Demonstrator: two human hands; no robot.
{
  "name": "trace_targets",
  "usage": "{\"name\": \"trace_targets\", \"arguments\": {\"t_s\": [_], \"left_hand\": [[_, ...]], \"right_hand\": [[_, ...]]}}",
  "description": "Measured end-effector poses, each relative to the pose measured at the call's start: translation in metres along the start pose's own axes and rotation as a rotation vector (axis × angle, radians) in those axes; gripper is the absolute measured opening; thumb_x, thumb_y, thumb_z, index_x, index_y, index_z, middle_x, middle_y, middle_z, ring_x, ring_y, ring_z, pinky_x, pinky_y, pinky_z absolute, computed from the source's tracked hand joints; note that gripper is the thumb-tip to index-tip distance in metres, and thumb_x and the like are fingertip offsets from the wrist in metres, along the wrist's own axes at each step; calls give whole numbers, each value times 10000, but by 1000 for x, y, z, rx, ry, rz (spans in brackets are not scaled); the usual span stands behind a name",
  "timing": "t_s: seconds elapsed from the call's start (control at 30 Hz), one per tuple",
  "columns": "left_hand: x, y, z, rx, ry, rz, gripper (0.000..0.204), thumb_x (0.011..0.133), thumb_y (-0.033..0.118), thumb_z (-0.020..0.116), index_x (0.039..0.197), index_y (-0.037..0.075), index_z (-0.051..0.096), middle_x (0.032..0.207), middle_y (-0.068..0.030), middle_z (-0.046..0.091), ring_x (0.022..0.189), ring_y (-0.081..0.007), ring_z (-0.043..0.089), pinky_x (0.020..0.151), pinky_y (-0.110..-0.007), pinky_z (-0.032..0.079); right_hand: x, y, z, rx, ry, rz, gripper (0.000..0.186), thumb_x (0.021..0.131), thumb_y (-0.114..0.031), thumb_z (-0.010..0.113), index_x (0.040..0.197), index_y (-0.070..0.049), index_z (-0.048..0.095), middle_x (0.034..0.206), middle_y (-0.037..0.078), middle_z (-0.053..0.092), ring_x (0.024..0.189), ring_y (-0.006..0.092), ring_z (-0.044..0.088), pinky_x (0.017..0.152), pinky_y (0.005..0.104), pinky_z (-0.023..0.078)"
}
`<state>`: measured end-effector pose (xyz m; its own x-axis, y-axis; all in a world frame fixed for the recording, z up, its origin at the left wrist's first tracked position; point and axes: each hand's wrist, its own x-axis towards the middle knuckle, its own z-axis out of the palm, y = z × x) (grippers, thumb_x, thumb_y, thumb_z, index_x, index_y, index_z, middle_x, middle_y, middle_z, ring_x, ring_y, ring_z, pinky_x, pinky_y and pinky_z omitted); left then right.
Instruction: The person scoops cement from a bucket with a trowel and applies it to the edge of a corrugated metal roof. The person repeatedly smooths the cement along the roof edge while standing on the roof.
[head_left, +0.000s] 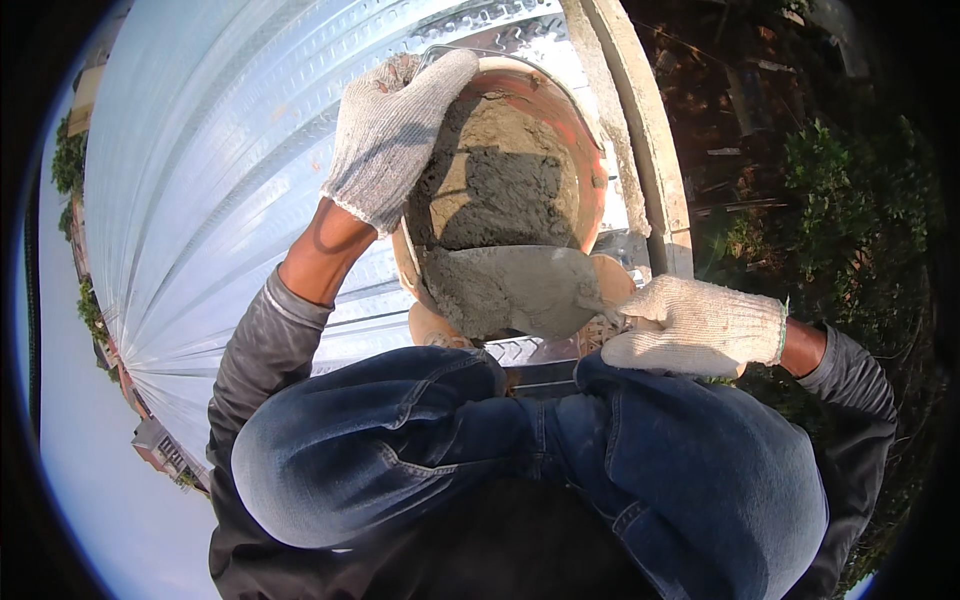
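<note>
A round bucket (590, 165) with a reddish inner wall stands in front of my knees. Grey wet mortar (505, 185) fills much of it, partly in shadow. My left hand (400, 130), in a white knit glove, is closed on the bucket's far-left rim, its thumb along the top. In my gloved right hand (695, 325) is the handle of a trowel, mostly hidden by the fingers. The trowel's blade (520, 290), coated with mortar, lies across the near side of the bucket, level with its rim.
Shiny ribbed metal roofing sheet (230, 150) spreads to the left. A narrow concrete ledge (645, 130) runs along the right, and beyond it the ground drops away to dark soil and green shrubs (850, 190). My bent knees (360, 440) sit close below the bucket.
</note>
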<state>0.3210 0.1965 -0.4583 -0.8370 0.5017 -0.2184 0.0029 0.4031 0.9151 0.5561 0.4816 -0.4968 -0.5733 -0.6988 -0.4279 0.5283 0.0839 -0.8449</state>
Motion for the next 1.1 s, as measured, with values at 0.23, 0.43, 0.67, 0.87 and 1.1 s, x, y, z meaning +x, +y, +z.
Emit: {"name": "trace_targets", "arguments": {"t_s": [0.23,0.43,0.67,0.87,1.1], "left_hand": [[-8,-5,4,-21,35,34,283,1107,271,734,1209,15,798,990,-30,769,871,-64,713,716,-260,597],[-9,-2,13,-45,29,34,311,1101,297,744,1210,10,793,989,-17,755,875,-59,698,729,-267,599],[-10,6,10,-11,31,-54,311,1107,269,734,1264,5,782,1078,-27,755,952,-102,700,838,-281,599],[-11,-1,15,-166,217,-189,339,1072,336,780,1176,14,804,991,5,746,886,-64,669,764,-251,572],[-30,-13,-1,-68,160,-20,339,1083,316,769,1254,25,791,1086,-23,759,967,-107,697,855,-280,585]], "right_hand": [[3,-33,4,-1143,376,-78,298,966,-192,727,1210,-29,670,1077,151,709,843,374,744,743,477,610],[-3,-33,2,-1347,593,-252,421,896,-130,725,1283,11,638,971,149,679,781,339,729,669,463,593],[29,-3,13,-1220,556,31,567,939,-161,701,1472,-2,592,851,173,701,679,324,726,550,424,568],[13,-6,39,-950,477,89,350,980,-240,705,1272,-56,647,869,204,717,760,402,748,652,481,608],[0,-77,6,-292,298,118,268,1085,-283,692,1223,-53,694,1018,165,743,942,240,763,804,419,609]]}}
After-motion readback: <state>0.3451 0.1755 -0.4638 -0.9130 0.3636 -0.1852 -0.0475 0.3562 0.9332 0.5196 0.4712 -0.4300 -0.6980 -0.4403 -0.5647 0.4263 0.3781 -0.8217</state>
